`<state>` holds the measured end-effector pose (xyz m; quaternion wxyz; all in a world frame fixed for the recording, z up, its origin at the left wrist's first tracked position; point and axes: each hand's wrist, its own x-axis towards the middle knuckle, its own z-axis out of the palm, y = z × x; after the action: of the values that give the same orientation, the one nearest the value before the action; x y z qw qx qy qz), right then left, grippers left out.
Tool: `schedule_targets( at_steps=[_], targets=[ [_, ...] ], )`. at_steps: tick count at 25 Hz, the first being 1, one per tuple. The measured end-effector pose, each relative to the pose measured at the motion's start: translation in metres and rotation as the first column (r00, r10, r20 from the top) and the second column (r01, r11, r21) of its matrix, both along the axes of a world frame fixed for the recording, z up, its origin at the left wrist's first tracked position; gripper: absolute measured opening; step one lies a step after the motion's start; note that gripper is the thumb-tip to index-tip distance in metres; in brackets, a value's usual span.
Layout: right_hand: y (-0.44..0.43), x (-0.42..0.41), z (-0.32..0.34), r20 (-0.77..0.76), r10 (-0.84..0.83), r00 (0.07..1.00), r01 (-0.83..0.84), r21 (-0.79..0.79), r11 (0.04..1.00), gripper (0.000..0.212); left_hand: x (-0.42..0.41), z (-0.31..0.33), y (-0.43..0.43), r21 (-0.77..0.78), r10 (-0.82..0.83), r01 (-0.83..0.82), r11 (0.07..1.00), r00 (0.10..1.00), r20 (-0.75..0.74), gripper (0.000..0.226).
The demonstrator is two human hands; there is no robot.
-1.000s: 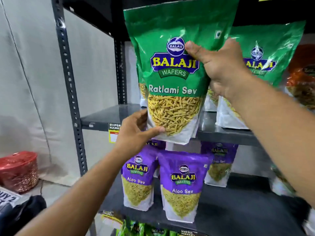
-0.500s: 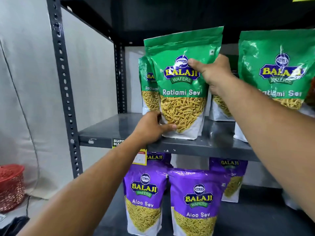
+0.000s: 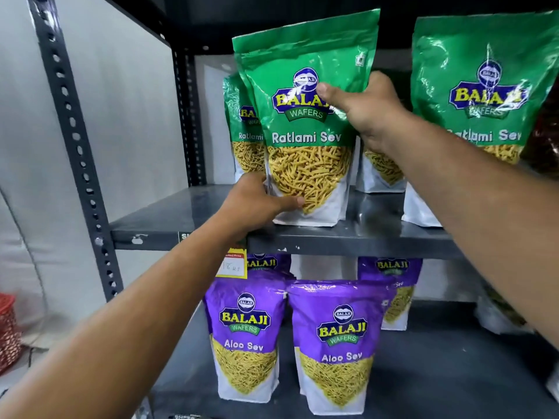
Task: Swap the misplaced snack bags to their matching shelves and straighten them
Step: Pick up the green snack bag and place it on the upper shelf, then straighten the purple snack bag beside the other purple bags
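A green Ratlami Sev bag [image 3: 305, 146] stands upright on the upper grey shelf [image 3: 348, 240]. My left hand [image 3: 257, 204] grips its lower left corner. My right hand [image 3: 363, 107] holds its upper right side, thumb across the logo. Behind it stands another green Ratlami Sev bag [image 3: 242, 137], and a third green bag [image 3: 484, 95] stands to the right. A further green bag [image 3: 381, 167] is partly hidden behind my right wrist. On the lower shelf [image 3: 438, 373] stand purple Aloo Sev bags: one front left [image 3: 245, 337], one front centre [image 3: 338, 346], others behind [image 3: 393, 285].
A perforated grey upright [image 3: 75, 146] frames the rack's left side, with a white wall beyond. A yellow price tag [image 3: 231, 264] hangs from the upper shelf edge. A red basket [image 3: 7, 331] sits on the floor at far left. Dark red packets [image 3: 544, 146] show at the right edge.
The green bag came down from mid-air onto the upper shelf and now stands on it. Both hands stayed on it, and my view moved closer to the shelves.
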<state>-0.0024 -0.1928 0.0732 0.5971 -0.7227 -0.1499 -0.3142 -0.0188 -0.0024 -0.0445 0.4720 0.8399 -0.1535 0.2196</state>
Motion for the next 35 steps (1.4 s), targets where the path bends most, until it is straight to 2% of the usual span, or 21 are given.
schedule_targets(
  at_steps=[4, 6, 7, 8, 10, 11, 12, 13, 14, 15, 17, 19, 21, 23, 24, 26, 28, 31, 35],
  targets=[
    [-0.001, -0.001, -0.005, 0.002, -0.058, 0.998, 0.058, -0.074, 0.996, 0.104, -0.009, 0.002, -0.006, -0.011, 0.026, -0.026, 1.0, 0.999, -0.039, 0.042],
    [-0.006, -0.013, -0.013, 0.052, -0.14, 0.989, 0.145, -0.107, 0.984, 0.102, -0.021, -0.001, -0.007, 0.023, 0.178, -0.18, 0.983, 0.982, 0.062, 0.054],
    [-0.011, -0.025, -0.021, 0.092, -0.169, 0.981, 0.18, -0.133, 0.975, 0.101, -0.033, -0.008, -0.005, 0.028, 0.254, -0.26, 0.965, 0.958, 0.131, 0.069],
    [-0.018, -0.04, -0.034, 0.151, -0.157, 0.976, 0.18, -0.157, 0.971, 0.099, -0.048, -0.021, 0.0, 0.018, 0.285, -0.294, 0.956, 0.939, 0.192, 0.08],
    [-0.037, -0.075, -0.074, 0.259, -0.016, 0.966, 0.075, -0.218, 0.973, 0.09, -0.085, -0.061, 0.012, 0.008, 0.218, -0.227, 0.974, 0.944, 0.25, 0.079],
    [-0.05, -0.091, -0.101, 0.262, 0.083, 0.962, -0.016, -0.248, 0.969, 0.08, -0.102, -0.085, 0.013, 0.054, 0.133, -0.144, 0.988, 0.975, 0.176, 0.072],
    [-0.063, -0.105, -0.13, 0.211, 0.159, 0.964, -0.098, -0.273, 0.957, 0.067, -0.114, -0.115, 0.013, 0.094, 0.029, -0.03, 0.995, 0.999, 0.015, 0.066],
    [-0.075, -0.115, -0.162, 0.112, 0.197, 0.974, -0.157, -0.291, 0.944, 0.053, -0.123, -0.144, 0.007, 0.052, -0.117, 0.128, 0.99, 0.976, -0.182, 0.059],
    [-0.085, -0.119, -0.192, 0.004, 0.176, 0.984, -0.166, -0.307, 0.937, 0.046, -0.125, -0.178, -0.002, -0.06, -0.236, 0.23, 0.971, 0.912, -0.335, 0.052],
    [-0.092, -0.117, -0.223, -0.074, 0.123, 0.99, -0.14, -0.307, 0.941, 0.041, -0.123, -0.21, -0.011, -0.185, -0.297, 0.237, 0.954, 0.839, -0.456, 0.04],
    [-0.101, -0.096, -0.28, -0.165, -0.023, 0.986, -0.001, -0.143, 0.99, 0.038, -0.108, -0.274, -0.027, -0.13, -0.197, 0.149, 0.98, 0.795, -0.574, 0.037],
    [-0.103, -0.069, -0.324, -0.252, -0.068, 0.965, 0.082, 0.046, 0.996, 0.063, -0.09, -0.318, -0.046, -0.086, -0.126, 0.093, 0.992, 0.796, -0.592, 0.06],
    [-0.102, -0.045, -0.352, -0.344, 0.121, 0.931, -0.051, 0.206, 0.977, 0.074, -0.073, -0.342, -0.062, -0.099, -0.02, -0.04, 0.994, 0.84, -0.541, 0.088],
    [-0.099, -0.026, -0.367, -0.393, 0.323, 0.861, -0.201, 0.32, 0.926, 0.071, -0.057, -0.35, -0.067, -0.097, 0.028, -0.094, 0.991, 0.841, -0.54, 0.094],
    [-0.098, -0.018, -0.371, -0.414, 0.378, 0.828, -0.237, 0.352, 0.905, 0.071, -0.049, -0.352, -0.067, -0.096, 0.058, -0.13, 0.987, 0.84, -0.54, 0.087],
    [-0.094, -0.004, -0.376, -0.423, 0.42, 0.803, -0.275, 0.362, 0.891, 0.053, -0.035, -0.352, -0.066, -0.108, 0.075, -0.161, 0.981, 0.829, -0.554, 0.062],
    [-0.09, 0.0, -0.377, -0.413, 0.446, 0.794, -0.317, 0.345, 0.883, 0.039, -0.024, -0.35, -0.065, -0.084, 0.082, -0.156, 0.984, 0.823, -0.562, 0.049],
    [-0.092, -0.002, -0.38, -0.373, 0.461, 0.805, -0.335, 0.354, 0.873, 0.035, -0.018, -0.351, -0.072, -0.1, 0.075, -0.156, 0.983, 0.829, -0.555, 0.038],
    [-0.136, -0.006, -0.377, -0.321, 0.468, 0.823, -0.332, 0.397, 0.856, 0.032, -0.019, -0.351, -0.114, -0.141, 0.021, -0.106, 0.984, 0.865, -0.501, 0.036]
  ],
)
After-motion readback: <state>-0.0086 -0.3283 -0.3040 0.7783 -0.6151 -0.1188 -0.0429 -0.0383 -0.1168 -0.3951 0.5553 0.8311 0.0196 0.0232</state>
